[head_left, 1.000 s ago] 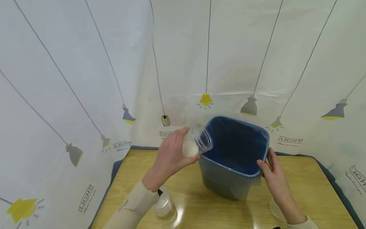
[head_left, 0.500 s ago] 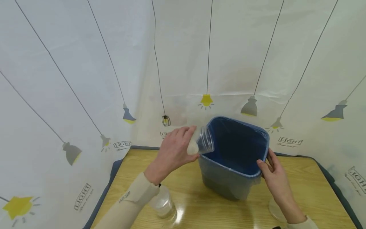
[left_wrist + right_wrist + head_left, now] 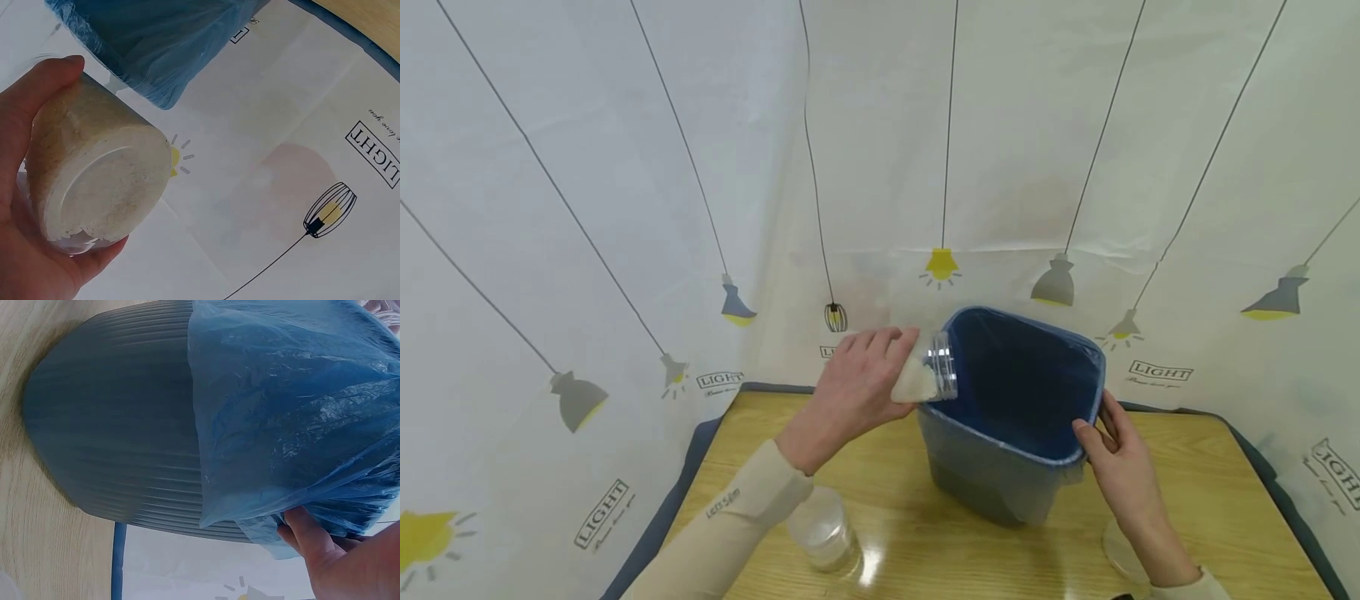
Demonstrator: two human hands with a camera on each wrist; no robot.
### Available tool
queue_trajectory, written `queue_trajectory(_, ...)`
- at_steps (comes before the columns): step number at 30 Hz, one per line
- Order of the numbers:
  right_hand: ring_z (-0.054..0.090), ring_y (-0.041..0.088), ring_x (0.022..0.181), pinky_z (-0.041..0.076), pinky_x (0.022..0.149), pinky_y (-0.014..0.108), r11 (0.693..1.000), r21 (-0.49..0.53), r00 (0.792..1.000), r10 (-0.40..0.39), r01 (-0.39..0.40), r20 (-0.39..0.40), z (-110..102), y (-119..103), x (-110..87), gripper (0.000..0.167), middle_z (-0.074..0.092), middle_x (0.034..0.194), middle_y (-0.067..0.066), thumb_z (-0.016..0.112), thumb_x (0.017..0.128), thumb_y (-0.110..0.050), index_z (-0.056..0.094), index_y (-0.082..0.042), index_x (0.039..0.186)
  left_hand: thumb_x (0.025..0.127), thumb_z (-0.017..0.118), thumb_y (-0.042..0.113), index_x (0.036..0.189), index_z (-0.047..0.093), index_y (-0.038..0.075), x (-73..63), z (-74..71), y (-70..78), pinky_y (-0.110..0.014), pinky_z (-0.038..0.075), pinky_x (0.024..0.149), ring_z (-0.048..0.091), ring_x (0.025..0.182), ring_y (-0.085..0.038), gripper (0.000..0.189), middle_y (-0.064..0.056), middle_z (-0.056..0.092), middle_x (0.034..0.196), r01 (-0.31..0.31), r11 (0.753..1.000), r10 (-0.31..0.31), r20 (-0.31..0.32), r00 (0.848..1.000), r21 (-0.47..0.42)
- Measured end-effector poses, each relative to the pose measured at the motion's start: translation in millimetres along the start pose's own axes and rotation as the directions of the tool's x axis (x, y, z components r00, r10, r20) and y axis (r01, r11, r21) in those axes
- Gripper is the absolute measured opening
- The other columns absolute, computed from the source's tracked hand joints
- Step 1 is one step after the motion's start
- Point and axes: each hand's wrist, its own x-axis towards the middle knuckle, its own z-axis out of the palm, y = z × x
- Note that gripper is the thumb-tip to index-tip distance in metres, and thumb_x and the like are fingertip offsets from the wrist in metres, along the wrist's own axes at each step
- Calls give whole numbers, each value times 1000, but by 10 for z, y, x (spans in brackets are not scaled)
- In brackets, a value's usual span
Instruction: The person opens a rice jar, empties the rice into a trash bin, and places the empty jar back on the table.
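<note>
My left hand (image 3: 857, 379) grips a clear jar (image 3: 916, 382) tipped on its side, its mouth over the near-left rim of the trash can. Pale, whitish stuff fills much of the jar; in the left wrist view it covers the inside of the jar's base (image 3: 112, 187). The grey-blue trash can (image 3: 985, 479) stands tilted on the table, lined with a thin blue plastic bag (image 3: 269, 412) folded over its rim. With thumb inside and fingers outside, my right hand (image 3: 1127, 483) pinches the can's right rim. The bottom of the can's inside is dark.
A second clear jar (image 3: 823, 533) stands on the wooden table (image 3: 880, 467), below my left forearm. Near my right wrist lies a round clear thing (image 3: 1120, 550), partly hidden. A pale sheet printed with lamps (image 3: 1052, 279) rises behind and beside the table.
My left hand has moved slightly right and tipped the jar further, from mouth slightly up to nearly level. The pale stuff has shifted towards the mouth. My right hand and the can have barely moved.
</note>
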Motion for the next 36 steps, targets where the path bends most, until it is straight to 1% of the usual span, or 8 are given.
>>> queue_trajectory(3,32,45,147,45,84,4,1000,10,1000,-2,2,-4,2,9,3,77,14,170,17,51,109,-34,5,-10,167,76,88,50,141,50,9,24,-6,0,-45,53,97,63,114,-30,86,-13,65,129,-20,1000,20,10,1000,-4)
queue_trajectory(7,32,45,147,46,85,5,1000,18,1000,-5,5,-8,9,13,3,77,15,170,17,52,109,-33,6,-11,167,75,89,50,140,49,9,51,-4,-8,-45,51,101,63,115,-31,87,-13,64,129,-41,999,40,28,999,14)
queue_trajectory(11,32,44,147,46,85,5,1000,28,1000,-9,9,-11,8,17,-1,76,15,170,17,52,109,-32,7,-11,167,74,89,52,139,49,10,76,1,-18,-46,51,100,63,115,-32,87,-15,63,129,-60,997,58,36,998,48)
queue_trajectory(15,31,45,148,45,85,5,1000,29,1000,-11,11,-15,6,10,-9,76,15,170,18,52,109,-31,7,-10,167,73,90,52,138,48,9,90,5,-33,-47,52,99,63,114,-33,88,-16,63,127,-76,995,74,31,997,61)
queue_trajectory(23,31,44,148,43,85,3,1000,11,1000,-16,16,-15,11,1,-11,77,17,170,18,53,109,-32,7,-9,167,76,88,50,138,49,9,85,0,-45,-48,51,98,63,112,-34,83,-15,63,125,-94,991,90,48,995,92)
queue_trajectory(26,31,44,148,43,85,3,1000,9,1000,-14,14,-14,11,-2,-13,77,16,170,18,53,109,-32,7,-9,166,76,88,50,138,50,9,87,0,-46,-48,51,98,63,112,-34,84,-15,63,124,-105,989,101,43,994,100)
queue_trajectory(30,30,45,149,43,85,3,1000,17,1000,-14,14,-8,11,-8,-16,76,16,170,18,52,109,-31,6,-9,167,74,90,49,136,50,8,84,17,-43,-47,51,97,63,109,-33,85,-14,63,121,-125,986,122,28,992,107)
queue_trajectory(36,27,46,149,43,86,3,999,42,1000,-23,23,4,7,-7,-10,76,13,170,18,52,110,-29,6,-9,167,71,92,51,135,49,8,80,28,-42,-46,50,97,62,106,-33,88,-13,62,118,-145,982,141,38,989,120)
